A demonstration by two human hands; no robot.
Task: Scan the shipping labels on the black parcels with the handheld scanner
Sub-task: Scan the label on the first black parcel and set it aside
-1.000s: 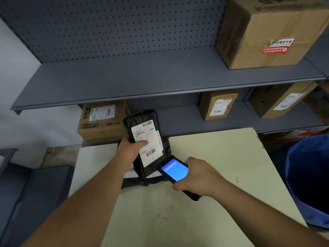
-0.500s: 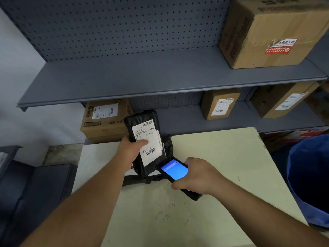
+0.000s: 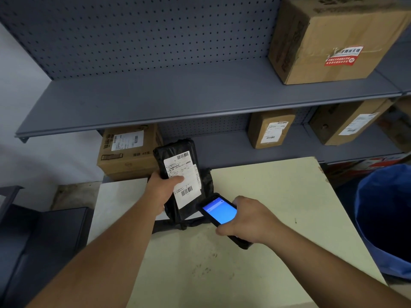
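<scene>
My left hand (image 3: 163,192) grips a black parcel (image 3: 175,152) and holds it tilted up above the pale table (image 3: 266,196). The parcel's white shipping label (image 3: 185,176) faces me, with my thumb across it. My right hand (image 3: 251,221) holds the handheld scanner (image 3: 220,211). Its blue screen is lit, and its top end sits just below and to the right of the label's lower barcode. More black parcel wrapping (image 3: 208,181) lies on the table behind and under the held parcel.
Grey metal shelves (image 3: 178,101) stand behind the table, holding several cardboard boxes (image 3: 329,38). A blue bin (image 3: 382,218) is at the right. A dark cabinet (image 3: 44,236) is at the left.
Hands, parcel and scanner keep nearly the same pose. The view has shifted slightly.
</scene>
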